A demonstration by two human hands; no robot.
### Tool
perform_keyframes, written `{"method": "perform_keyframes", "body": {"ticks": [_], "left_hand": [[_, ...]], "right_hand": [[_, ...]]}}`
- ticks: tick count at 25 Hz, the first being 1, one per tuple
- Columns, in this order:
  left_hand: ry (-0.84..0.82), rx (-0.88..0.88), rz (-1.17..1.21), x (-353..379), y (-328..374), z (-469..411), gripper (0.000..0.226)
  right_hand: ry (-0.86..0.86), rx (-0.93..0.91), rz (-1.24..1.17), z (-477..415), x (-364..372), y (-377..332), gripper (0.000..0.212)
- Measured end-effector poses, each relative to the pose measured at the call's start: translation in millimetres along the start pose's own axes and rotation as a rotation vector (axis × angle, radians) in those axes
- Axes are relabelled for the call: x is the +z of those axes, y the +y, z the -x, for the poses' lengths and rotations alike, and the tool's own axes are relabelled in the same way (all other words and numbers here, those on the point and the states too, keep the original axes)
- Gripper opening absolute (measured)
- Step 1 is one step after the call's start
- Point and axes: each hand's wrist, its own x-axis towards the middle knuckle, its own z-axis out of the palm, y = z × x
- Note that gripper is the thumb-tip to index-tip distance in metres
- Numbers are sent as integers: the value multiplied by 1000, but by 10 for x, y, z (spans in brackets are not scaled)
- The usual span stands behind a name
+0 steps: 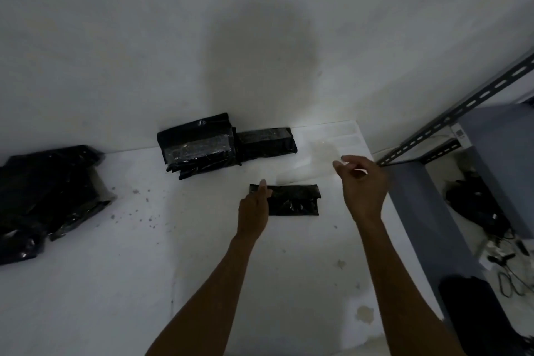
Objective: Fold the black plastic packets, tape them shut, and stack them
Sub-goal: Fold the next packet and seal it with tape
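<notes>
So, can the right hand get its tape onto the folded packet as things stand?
Probably yes: the right hand pinches the tape strip just beyond the folded packet, and the left hand covers only its left end.

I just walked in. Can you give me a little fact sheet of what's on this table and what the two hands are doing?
Surface: white table
Centre: one folded black packet, lying flat
Left hand: fingers rest on the packet's left end
Right hand: pinches a clear tape strip beyond the packet
By the wall: stack of taped packets
Far left: loose pile of black packets
</notes>
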Motion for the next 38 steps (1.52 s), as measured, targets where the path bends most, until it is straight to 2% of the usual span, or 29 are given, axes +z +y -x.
{"method": "perform_keyframes", "body": {"ticks": [2,5,8,10,13,15,17,19,24,29,33,35,38], "left_hand": [[-19,-70,86,-59,-46,-82,64],[9,-184,250,-107,-95,-203,65],[31,-160,232,-134,-98,-193,46],[25,-122,185,-144,-136,-176,50],[77,-61,97,-163,-179,-148,45],[112,-46,51,-172,-168,-132,26],[144,-41,9,-175,-177,-125,15],[166,-40,-45,-170,-187,-126,15],[167,-1,-133,-149,-141,-92,4],[235,79,-202,-86,-149,-53,7],[310,23,-240,-48,-270,-133,11],[329,19,-228,-52,-328,-166,12],[305,79,-280,-78,-325,-157,16]], "right_hand": [[-8,36,-69,25,108,138,11],[-36,68,-116,99,236,335,6],[-60,173,-175,135,328,548,8],[-76,217,-195,140,370,652,7],[-80,172,-53,142,427,788,4],[-74,121,199,127,483,925,4],[-93,121,423,127,543,1069,12],[-124,148,503,146,584,1167,18],[-109,158,509,218,605,1292,16],[-110,86,508,254,611,1359,10],[-139,62,562,248,632,1393,13],[-152,46,544,236,654,1416,18],[-179,57,498,226,642,1456,38]]}}
